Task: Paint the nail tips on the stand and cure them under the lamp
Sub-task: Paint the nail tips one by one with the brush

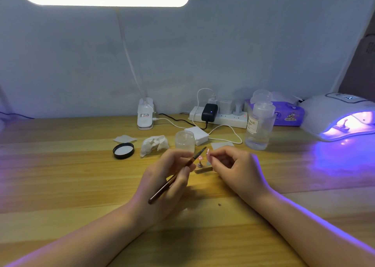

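Note:
My left hand (168, 177) grips a brown nail brush (176, 176), its tip pointing up and right toward a pink nail tip (208, 152). My right hand (235, 169) pinches that nail tip between thumb and forefinger, just above the table. Below and between the hands sits a small wooden stand (203, 169) with another pink tip on a metal peg (200, 161). The curing lamp (336, 114) glows violet at the far right, and a holder with a tip stands inside its opening (343, 125).
A clear jar (184, 139), its black lid (123, 150), a crumpled tissue (154, 144) and cotton pads (196, 134) lie behind the hands. A pump bottle (259, 122), power strip (219, 117), tissue pack (288, 114) and desk lamp base (145, 114) line the wall.

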